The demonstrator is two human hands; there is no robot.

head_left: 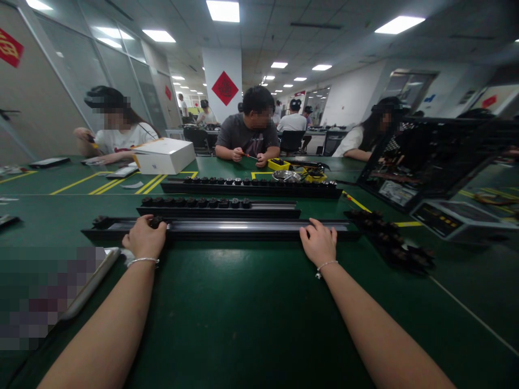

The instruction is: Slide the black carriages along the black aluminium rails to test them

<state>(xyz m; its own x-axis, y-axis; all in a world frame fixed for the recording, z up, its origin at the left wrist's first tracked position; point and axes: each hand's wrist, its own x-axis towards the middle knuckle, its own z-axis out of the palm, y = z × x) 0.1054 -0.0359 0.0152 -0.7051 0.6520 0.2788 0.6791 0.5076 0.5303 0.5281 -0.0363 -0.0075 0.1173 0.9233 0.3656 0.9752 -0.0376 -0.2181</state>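
A long black rail (pixel 227 229) with a shiny metal channel lies across the table in front of me. My left hand (pixel 146 236) is near its left end, thumb and fingers closed around a small dark round part (pixel 155 221) in the channel. Another small black part (pixel 99 220) sits at the rail's far left end. Toward the right end, my right hand (pixel 319 240) grips the rail with curled fingers. Just behind lies a second rail (pixel 275 209), its left portion carrying a row of black parts (pixel 203 203). Farther back, a longer rail (pixel 251 189) bears a full row of similar parts.
Dark parts in strips (pixel 391 240) lie right of the rails, beside a grey boxy device (pixel 446 220) and an open black case (pixel 405 156). A white box (pixel 166 155) and yellow trays (pixel 279 164) stand farther back. Co-workers sit across the green table (pixel 235 324).
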